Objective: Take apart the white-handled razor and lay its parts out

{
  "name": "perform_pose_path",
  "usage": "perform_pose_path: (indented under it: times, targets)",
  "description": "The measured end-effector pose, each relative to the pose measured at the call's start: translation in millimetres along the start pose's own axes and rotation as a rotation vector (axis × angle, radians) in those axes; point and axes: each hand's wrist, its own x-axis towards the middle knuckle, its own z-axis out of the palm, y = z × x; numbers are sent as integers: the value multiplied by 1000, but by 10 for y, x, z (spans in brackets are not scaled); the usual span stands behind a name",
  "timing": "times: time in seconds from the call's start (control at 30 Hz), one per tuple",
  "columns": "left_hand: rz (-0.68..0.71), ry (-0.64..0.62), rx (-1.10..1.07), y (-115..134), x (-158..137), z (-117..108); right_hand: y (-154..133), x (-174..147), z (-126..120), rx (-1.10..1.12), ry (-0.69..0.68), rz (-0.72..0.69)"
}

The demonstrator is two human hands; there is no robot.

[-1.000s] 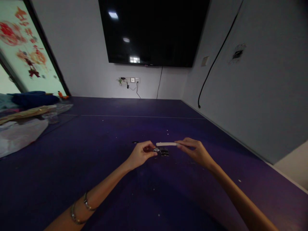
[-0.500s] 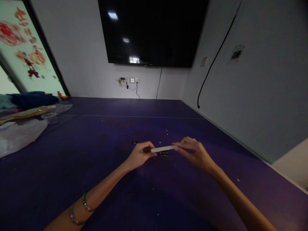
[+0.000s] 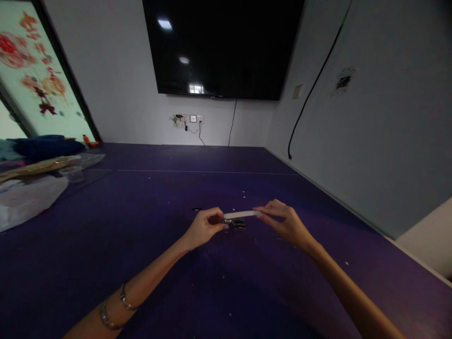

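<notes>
A thin white flat piece (image 3: 241,214), seen almost edge-on, spans the gap between my two hands above the dark purple surface. My left hand (image 3: 206,227) is closed at its left end, thumb below and fingers above. A small shiny metallic part (image 3: 229,221) shows under the white piece by my left fingertips; whether it is attached cannot be made out. My right hand (image 3: 282,220) pinches the right end between thumb and fingers. Just beneath the white piece, a small black item (image 3: 239,225) lies on the surface, partly covered. Another small dark piece (image 3: 197,209) rests behind my left hand.
White specks are scattered over the purple surface (image 3: 158,273). Plastic bags (image 3: 33,197) and dark blue cloth (image 3: 49,147) lie at the left. A large TV (image 3: 226,47) hangs on the back wall above sockets (image 3: 193,118). A black cable (image 3: 310,92) hangs along the right wall.
The white piece has risen slightly and turned, so its edge looks different. The metallic part beneath its left end now shows more clearly. Both hands keep their hold.
</notes>
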Motion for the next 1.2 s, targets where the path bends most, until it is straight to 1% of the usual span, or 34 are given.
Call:
perform_pose_path:
  times: [0.13,0.3,0.47,0.63,0.8,1.0,1.13,1.2]
  targets:
    - [4,-14,-44,24,0,-3,7,-2,1,23,-35,-14]
    - [3,-12,-60,14,4,-3,51,0,8,39,30,1]
    - [17,-11,-51,-9,-2,-7,43,-6,30,69,-48,-28]
    - [32,-15,-50,12,-8,-22,105,4,32,97,20,7]
    - [10,3,-66,33,-9,-25,96,4,15,133,-51,-47]
    - [52,-25,-30,-14,-12,-35,167,7,23,135,6,-11]
    - [44,-1,-39,-12,-8,-36,173,1,29,171,-53,-42]
    - [43,11,-35,6,-10,-34,194,0,37,179,-49,-38]
